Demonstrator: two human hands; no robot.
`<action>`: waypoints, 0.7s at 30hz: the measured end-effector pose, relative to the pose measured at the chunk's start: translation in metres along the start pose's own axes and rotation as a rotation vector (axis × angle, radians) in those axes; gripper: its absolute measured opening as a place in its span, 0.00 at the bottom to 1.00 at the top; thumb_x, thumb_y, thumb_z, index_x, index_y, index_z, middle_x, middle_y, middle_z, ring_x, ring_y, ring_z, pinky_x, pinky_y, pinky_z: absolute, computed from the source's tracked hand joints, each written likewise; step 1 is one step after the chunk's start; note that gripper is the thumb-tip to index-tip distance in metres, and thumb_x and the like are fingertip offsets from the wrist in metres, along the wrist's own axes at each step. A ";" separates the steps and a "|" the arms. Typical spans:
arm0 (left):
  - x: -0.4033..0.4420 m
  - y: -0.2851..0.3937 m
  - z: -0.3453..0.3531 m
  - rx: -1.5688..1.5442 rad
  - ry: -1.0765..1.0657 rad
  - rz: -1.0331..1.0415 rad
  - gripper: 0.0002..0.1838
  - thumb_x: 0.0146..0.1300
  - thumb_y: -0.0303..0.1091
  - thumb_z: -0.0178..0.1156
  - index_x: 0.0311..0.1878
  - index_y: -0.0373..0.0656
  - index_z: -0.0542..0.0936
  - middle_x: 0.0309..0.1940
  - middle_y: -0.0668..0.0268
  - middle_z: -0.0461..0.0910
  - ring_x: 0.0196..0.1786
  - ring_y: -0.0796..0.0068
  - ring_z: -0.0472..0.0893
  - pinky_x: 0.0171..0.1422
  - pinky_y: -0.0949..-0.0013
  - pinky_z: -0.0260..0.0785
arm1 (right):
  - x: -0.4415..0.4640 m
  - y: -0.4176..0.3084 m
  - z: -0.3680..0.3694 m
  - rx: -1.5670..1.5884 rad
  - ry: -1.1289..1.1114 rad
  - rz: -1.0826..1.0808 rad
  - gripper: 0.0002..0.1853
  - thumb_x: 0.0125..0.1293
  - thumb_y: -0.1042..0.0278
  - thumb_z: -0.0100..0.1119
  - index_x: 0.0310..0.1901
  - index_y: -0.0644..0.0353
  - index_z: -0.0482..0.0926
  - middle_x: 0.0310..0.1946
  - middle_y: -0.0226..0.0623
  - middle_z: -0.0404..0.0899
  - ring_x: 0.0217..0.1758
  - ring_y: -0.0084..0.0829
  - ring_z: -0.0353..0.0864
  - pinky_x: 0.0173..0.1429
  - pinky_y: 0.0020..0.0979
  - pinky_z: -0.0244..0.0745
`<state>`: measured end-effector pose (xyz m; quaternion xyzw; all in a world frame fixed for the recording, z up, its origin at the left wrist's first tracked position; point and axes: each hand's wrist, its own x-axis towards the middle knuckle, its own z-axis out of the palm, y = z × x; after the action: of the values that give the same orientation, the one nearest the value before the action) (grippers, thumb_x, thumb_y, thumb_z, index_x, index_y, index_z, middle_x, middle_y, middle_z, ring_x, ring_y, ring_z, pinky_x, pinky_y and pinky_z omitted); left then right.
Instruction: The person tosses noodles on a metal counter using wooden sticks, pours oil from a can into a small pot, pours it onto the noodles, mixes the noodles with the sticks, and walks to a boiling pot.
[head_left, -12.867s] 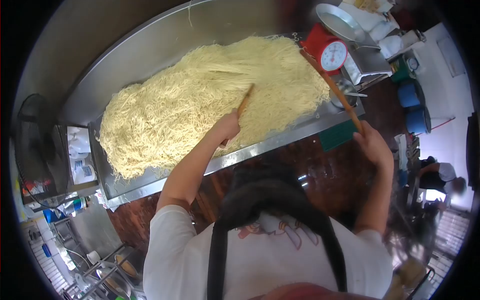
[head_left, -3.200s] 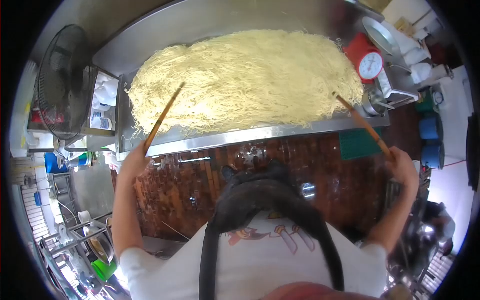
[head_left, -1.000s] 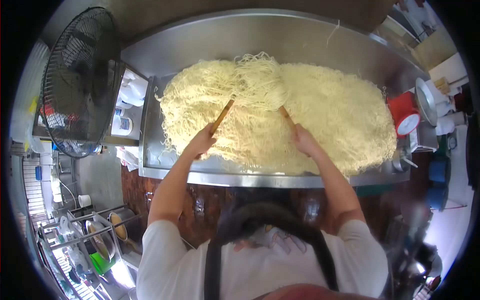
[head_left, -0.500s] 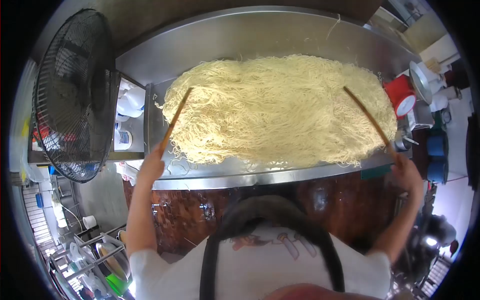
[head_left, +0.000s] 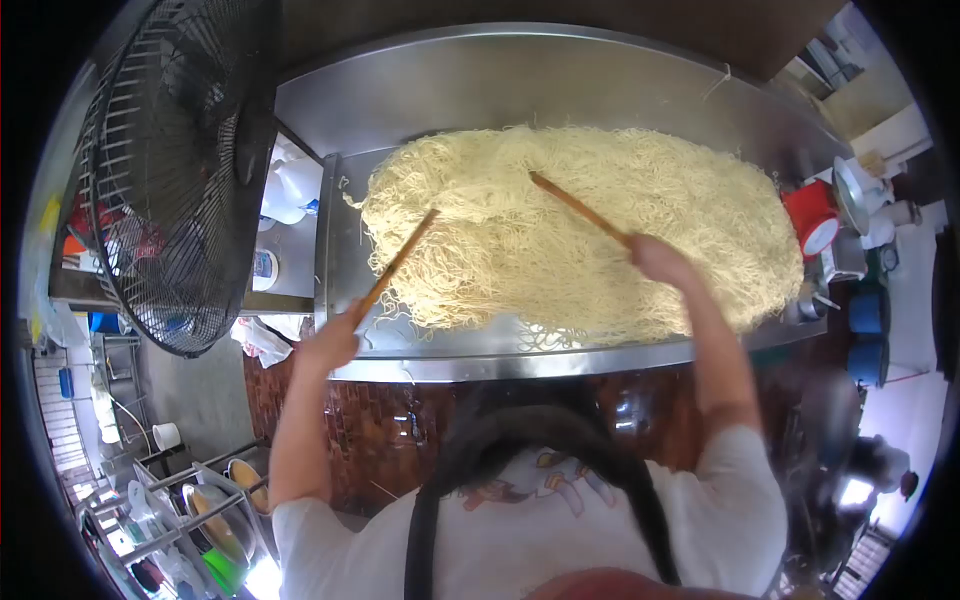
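Observation:
A wide heap of pale yellow noodles [head_left: 600, 240] covers most of a shallow steel tray table [head_left: 480, 365]. My left hand [head_left: 333, 342] is closed round the lower end of a wooden stick [head_left: 400, 258], whose tip rests at the left part of the heap. Over the middle of the noodles, my right hand [head_left: 660, 262] grips a second wooden stick [head_left: 583, 210]. That stick slants up and left, its tip at the heap's upper middle. Whether the tips are pushed into the noodles or lie on top, I cannot tell.
A large black fan [head_left: 185, 180] stands at the left of the table. To the right are a red scale [head_left: 812, 215] with a metal pan and a small metal pot [head_left: 808, 305]. A rack of dishes [head_left: 200, 510] is at lower left. Blue bins [head_left: 868, 335] stand at right.
My right hand has swung left with its stick, from the heap's right end to its middle. My left hand and stick have shifted slightly right and down. The whole view has also shifted.

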<state>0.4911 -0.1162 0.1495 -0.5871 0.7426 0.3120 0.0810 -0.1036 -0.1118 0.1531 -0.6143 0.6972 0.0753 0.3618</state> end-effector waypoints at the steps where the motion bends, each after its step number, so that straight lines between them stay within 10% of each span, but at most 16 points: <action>1: 0.017 0.017 0.027 -0.044 0.087 0.107 0.36 0.61 0.24 0.55 0.75 0.45 0.63 0.50 0.41 0.82 0.56 0.44 0.82 0.60 0.53 0.74 | 0.033 -0.035 0.020 0.166 0.015 -0.009 0.20 0.75 0.58 0.53 0.58 0.66 0.75 0.47 0.49 0.82 0.48 0.47 0.81 0.57 0.42 0.77; 2: 0.051 0.037 0.051 -0.094 0.117 0.075 0.36 0.62 0.25 0.55 0.75 0.45 0.62 0.46 0.43 0.83 0.49 0.46 0.84 0.53 0.52 0.76 | 0.090 -0.035 0.064 0.144 0.219 -0.290 0.19 0.75 0.58 0.54 0.57 0.66 0.75 0.42 0.49 0.82 0.41 0.45 0.80 0.50 0.39 0.77; 7: 0.086 0.069 0.079 -0.560 0.004 0.029 0.36 0.66 0.30 0.61 0.76 0.43 0.61 0.31 0.58 0.79 0.21 0.70 0.76 0.24 0.62 0.70 | 0.059 -0.088 0.066 0.257 0.153 -0.304 0.17 0.74 0.57 0.55 0.51 0.64 0.75 0.36 0.52 0.81 0.40 0.46 0.81 0.47 0.42 0.75; 12: 0.081 0.113 0.087 -0.733 -0.070 0.002 0.35 0.65 0.29 0.62 0.74 0.40 0.61 0.30 0.64 0.75 0.21 0.75 0.73 0.23 0.67 0.68 | 0.039 -0.082 0.160 0.390 0.340 -0.302 0.16 0.74 0.57 0.54 0.48 0.64 0.73 0.33 0.52 0.81 0.35 0.49 0.81 0.41 0.42 0.75; 16: 0.078 0.167 0.009 -0.885 -0.090 0.129 0.35 0.66 0.30 0.63 0.74 0.41 0.60 0.26 0.66 0.72 0.19 0.79 0.71 0.22 0.71 0.68 | -0.026 -0.125 0.052 0.541 0.320 -0.183 0.16 0.75 0.58 0.54 0.52 0.63 0.74 0.36 0.51 0.81 0.37 0.50 0.81 0.44 0.44 0.75; 21: 0.008 0.045 -0.007 -0.611 -0.146 -0.049 0.36 0.66 0.34 0.67 0.74 0.43 0.64 0.24 0.70 0.73 0.17 0.81 0.68 0.20 0.70 0.61 | -0.096 -0.005 0.006 0.177 0.398 -0.047 0.22 0.73 0.64 0.56 0.63 0.66 0.73 0.54 0.56 0.80 0.57 0.54 0.79 0.62 0.45 0.73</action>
<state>0.4487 -0.1211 0.1675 -0.5779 0.5923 0.5601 -0.0384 -0.0986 -0.0329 0.2073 -0.5989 0.7443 -0.1175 0.2711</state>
